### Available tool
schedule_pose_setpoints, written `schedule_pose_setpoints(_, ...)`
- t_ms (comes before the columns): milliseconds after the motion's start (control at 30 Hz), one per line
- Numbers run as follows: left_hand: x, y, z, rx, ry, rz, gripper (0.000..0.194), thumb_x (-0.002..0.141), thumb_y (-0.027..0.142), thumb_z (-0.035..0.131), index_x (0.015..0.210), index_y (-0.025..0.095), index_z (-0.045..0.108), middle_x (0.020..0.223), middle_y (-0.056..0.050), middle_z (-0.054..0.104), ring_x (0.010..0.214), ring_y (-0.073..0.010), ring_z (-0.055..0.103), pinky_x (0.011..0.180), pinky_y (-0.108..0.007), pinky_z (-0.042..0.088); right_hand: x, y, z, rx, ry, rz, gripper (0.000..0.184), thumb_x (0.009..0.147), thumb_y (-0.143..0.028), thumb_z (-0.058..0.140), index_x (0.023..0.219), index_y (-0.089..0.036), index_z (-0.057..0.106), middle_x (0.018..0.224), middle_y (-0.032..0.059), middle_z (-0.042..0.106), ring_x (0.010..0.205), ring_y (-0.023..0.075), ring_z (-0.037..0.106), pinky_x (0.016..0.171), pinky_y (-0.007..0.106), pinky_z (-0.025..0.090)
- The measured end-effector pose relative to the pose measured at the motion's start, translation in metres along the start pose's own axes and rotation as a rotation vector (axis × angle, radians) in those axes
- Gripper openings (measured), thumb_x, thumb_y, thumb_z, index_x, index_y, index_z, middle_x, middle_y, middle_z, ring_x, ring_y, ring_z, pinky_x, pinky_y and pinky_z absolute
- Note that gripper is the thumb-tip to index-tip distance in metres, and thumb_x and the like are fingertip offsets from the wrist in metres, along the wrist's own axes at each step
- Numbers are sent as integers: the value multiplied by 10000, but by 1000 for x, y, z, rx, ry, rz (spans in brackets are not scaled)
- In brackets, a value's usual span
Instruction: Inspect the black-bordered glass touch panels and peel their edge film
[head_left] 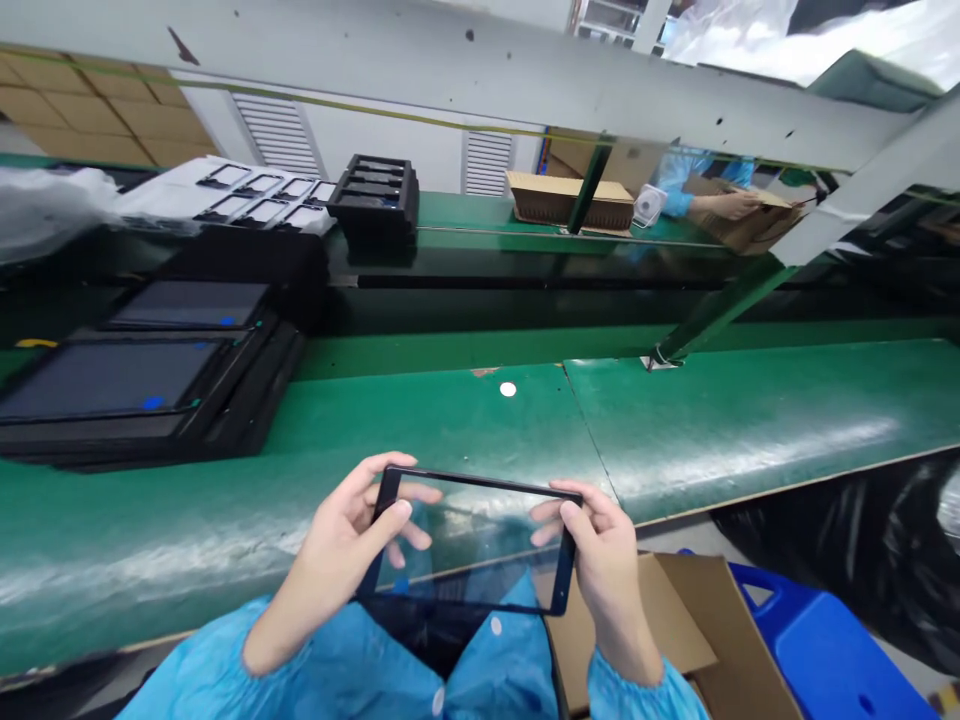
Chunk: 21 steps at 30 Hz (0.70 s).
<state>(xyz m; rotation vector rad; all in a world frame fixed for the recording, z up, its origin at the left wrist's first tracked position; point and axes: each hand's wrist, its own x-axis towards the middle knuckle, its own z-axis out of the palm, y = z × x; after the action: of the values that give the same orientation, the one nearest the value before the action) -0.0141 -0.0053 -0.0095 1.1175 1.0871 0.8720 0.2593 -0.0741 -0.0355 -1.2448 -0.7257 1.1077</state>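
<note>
A clear glass touch panel with a black border (480,545) is held up in front of my blue smock, tilted, with my fingers showing through it. My left hand (352,535) grips its left edge, thumb on the near face and fingers behind. On the right edge, my right hand (600,540) pinches the corner the same way. To the left, a stack of black trays (225,400) lies on the green bench (420,430); dark panels (112,378) with small blue tabs rest on top.
A black slotted tray stack (375,200) and white-framed parts (255,195) stand farther back. A green post (712,310) rises from the bench. Below right are an open cardboard box (682,610) and a blue plastic stool (832,640). Another person's hands (731,205) work at a carton behind.
</note>
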Motion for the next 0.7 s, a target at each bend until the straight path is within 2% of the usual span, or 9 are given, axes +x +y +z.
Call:
schedule_pose_setpoints(100,5,9,-5,139,-116,-13,349,938,392,788,1192,197,649,959,-98,849,741,-225,803,616,-263,607,8,-9,-7,-1,-30,4,322,868,-470,871,1041,-204,814,766,76,847,562,206,791,605,271,616)
schedule_pose_setpoints(200,12,6,-6,266,-257,-84,325,930,370,787,1166,151,748,874,-95,848,682,-202,776,693,-286,609,19,-6,-16,161,-73,137,615,826,-614,871,1271,-205,761,851,112,862,622,242,814,617,309,636)
schedule_pose_setpoints(233,14,0,-2,252,-238,-99,386,927,394,789,1212,137,749,895,-106,852,664,-204,773,703,-301,612,22,-1,-16,258,-69,184,754,813,-709,834,1361,-206,710,921,136,867,678,263,830,627,327,647)
schedule_pose_setpoints(300,16,-17,10,139,-111,-107,539,906,469,806,1309,123,708,985,-137,859,698,-231,796,712,-326,619,23,13,-9,425,-55,242,969,793,-846,741,1502,-205,582,1064,178,857,805,302,850,675,372,671)
schedule_pose_setpoints(367,16,-37,27,-3,-29,-107,655,857,522,852,1346,129,662,1098,-168,851,779,-267,825,748,-342,626,20,30,5,448,-36,242,1048,791,-777,802,1596,-210,443,1123,177,847,872,305,852,722,377,679)
schedule_pose_setpoints(433,15,-52,41,-101,-70,-119,702,825,541,886,1346,142,635,1186,-189,832,851,-289,837,817,-358,625,16,43,18,366,19,217,1074,794,-580,905,1638,-222,346,1073,124,853,826,267,849,687,323,671)
schedule_pose_setpoints(500,14,-58,48,-128,-150,-136,702,858,558,859,1370,141,621,1196,-199,829,901,-298,839,885,-369,610,13,49,25,291,81,189,1058,791,-440,932,1635,-218,334,1009,71,847,761,229,836,608,265,649)
schedule_pose_setpoints(600,15,-55,43,-76,-228,-192,687,943,607,748,1417,121,642,1152,-210,838,883,-290,837,822,-340,595,11,44,23,230,70,175,983,829,-404,889,1631,-212,354,959,43,832,712,212,817,528,245,630)
schedule_pose_setpoints(700,17,-49,30,2,-316,-238,686,938,621,749,1392,108,702,1157,-220,835,867,-276,831,767,-315,588,10,33,19,176,28,156,956,868,-389,851,1654,-214,338,934,33,822,696,199,807,534,239,632)
